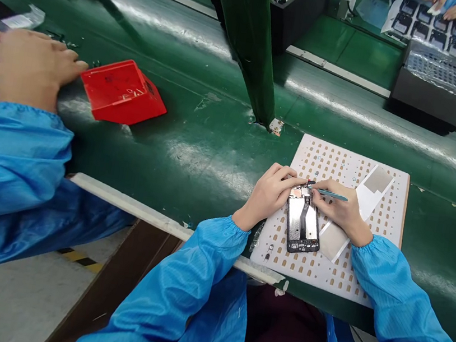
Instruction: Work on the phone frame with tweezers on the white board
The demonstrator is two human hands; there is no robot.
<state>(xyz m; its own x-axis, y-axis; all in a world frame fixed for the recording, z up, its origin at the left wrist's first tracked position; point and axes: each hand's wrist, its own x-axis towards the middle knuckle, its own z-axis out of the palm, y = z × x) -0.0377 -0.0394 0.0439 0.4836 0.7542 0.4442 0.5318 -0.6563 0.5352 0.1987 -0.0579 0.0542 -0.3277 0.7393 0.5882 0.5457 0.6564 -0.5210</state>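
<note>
The opened phone (pixel 302 224) lies face down near the front edge of the perforated white board (pixel 387 216), which rests on the green conveyor belt (pixel 198 144). The left hand (pixel 269 195) pinches the phone's upper left corner with its fingertips, which appears to brace the unit against sliding. The right hand (pixel 341 209) grasps a thin blue-handled tool (pixel 329 194) like a pen, tip directed at the upper edge of the phone's exposed interior. Two pale film sheets (pixel 372 185) lie on the board just beside the right hand.

At the belt's left edge, a co-worker's hand (pixel 30 67) rests flat near a red folded card (pixel 120 91). Black trays (pixel 428 91) stand at the far right edge. No brand or legible writing can be read.
</note>
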